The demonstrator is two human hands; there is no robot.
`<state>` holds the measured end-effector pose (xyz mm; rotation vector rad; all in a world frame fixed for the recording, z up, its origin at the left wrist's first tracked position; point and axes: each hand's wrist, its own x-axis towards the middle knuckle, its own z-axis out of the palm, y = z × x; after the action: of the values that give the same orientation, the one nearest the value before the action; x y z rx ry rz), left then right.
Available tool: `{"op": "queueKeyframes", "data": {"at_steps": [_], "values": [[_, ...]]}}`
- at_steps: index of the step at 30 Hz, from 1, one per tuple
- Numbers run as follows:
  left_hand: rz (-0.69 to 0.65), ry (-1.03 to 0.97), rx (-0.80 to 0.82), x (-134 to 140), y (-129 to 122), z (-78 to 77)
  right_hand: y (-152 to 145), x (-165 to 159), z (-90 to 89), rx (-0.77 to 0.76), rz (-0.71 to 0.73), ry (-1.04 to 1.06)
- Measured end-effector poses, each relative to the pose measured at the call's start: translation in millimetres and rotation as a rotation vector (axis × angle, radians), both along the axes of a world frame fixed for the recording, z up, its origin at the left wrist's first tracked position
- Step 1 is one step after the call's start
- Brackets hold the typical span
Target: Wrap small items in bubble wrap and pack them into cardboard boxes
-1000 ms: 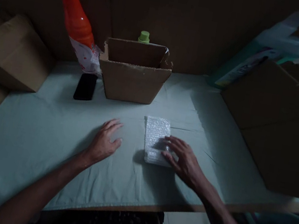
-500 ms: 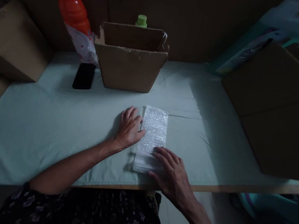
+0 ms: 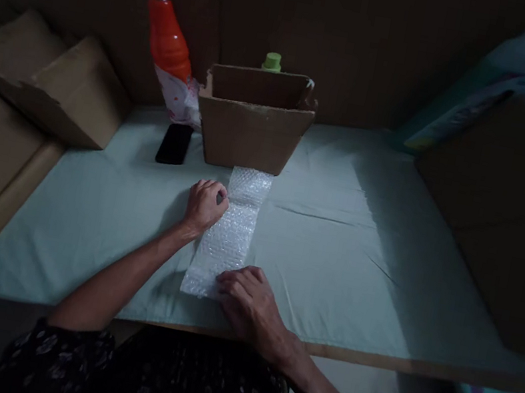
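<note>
A long strip of clear bubble wrap lies on the cloth, slightly slanted, with a crease across its upper part. Its far end reaches the foot of an open cardboard box. My left hand is closed at the strip's left edge, thumb against curled fingers, pinching the wrap there. My right hand has its fingers bent over the near right corner, gripping it. The right thumb is hidden beneath the hand.
A pale green cloth covers the table. Behind stand a red bottle and a green-capped bottle. A black phone lies left of the box. More cardboard boxes stand left and right.
The bubble wrap has opened out into a longer strip, reaching farther toward the box and now slanting. My left hand has curled from spread fingers into a pinch. The view has turned left.
</note>
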<state>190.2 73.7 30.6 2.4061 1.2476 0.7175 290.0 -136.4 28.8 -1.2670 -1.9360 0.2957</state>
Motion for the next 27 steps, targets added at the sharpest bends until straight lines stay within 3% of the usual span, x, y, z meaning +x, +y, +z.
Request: {"op": "queueKeyframes", "data": {"at_steps": [5,7,10,12,15,17,20,23,27], "values": [[0.039,0.006,-0.018,-10,9,-20.1,-3,-21,-16.6,-0.064,0.036,0.037],[0.031,-0.018,-0.025,-17,7,-14.9,-6,-23,-15.8,-0.083,0.043,0.069],[-0.046,-0.062,-0.039,-43,-7,5.6,-6,-21,-9.2,-0.137,0.025,0.155],[-0.156,-0.108,-0.121,-70,-26,20.3,-4,-19,-4.8,-0.199,-0.013,0.244],[-0.389,-0.264,-0.543,-109,-62,28.8,3,-14,-4.4,-0.256,-0.128,0.292],[-0.356,-0.263,-0.622,-120,-85,22.3,11,-12,-9.7,-0.241,-0.233,0.242],[-0.194,-0.179,-0.482,-112,-103,3.1,25,-9,-22.0,-0.168,-0.360,0.097],[-0.111,-0.097,-0.286,-96,-102,-12.1,32,-7,-29.2,-0.070,-0.437,-0.051],[-0.074,0.047,-0.114,-86,-95,-19.4,21,-3,-19.7,0.033,-0.489,-0.137]]}}
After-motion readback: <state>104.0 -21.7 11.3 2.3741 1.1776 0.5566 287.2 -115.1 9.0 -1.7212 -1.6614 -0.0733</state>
